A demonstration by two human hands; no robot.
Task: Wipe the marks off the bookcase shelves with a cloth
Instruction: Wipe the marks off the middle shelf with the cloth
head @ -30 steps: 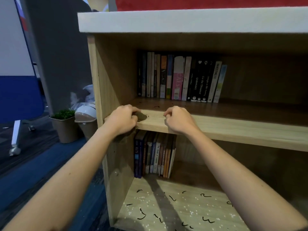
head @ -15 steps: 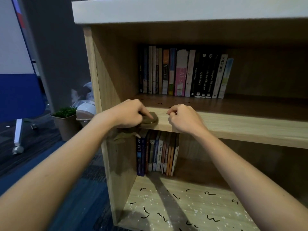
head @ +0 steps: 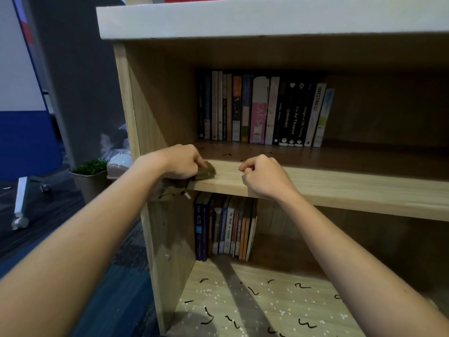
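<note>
two hands sit at the front edge of the middle shelf [head: 352,190] of the bookcase [head: 155,105]. the left hand [head: 181,162] has its fingers [head: 194,156] curled tight round a brown-olive cloth [head: 207,171], pressing it onto the pale front strip of the shelf. a bunched part of the cloth pokes out just to the right of those fingers, flat against the wood. the rest hangs under the palm, off the shelf edge and in front of the bookcase's side panel. the right hand [head: 263,176] lies near the cloth but apart from it, with a bare stretch of wood between them. its fingers [head: 251,164] are curled into a loose fist, thumb tip against the forefinger, and nothing shows inside them. the heel of the hand rests on the shelf's front edge. just beyond both sets of fingertips, on the darker part of the shelf, lie small black marks [head: 227,154]. further back stands a row of upright books [head: 262,110]. below the fingers, a second row of books [head: 226,227] stands on the bottom shelf [head: 323,310], whose surface carries more black squiggles [head: 254,291] and white specks. well to the left of the left hand, a small potted plant [head: 90,173] stands on the floor.
</note>
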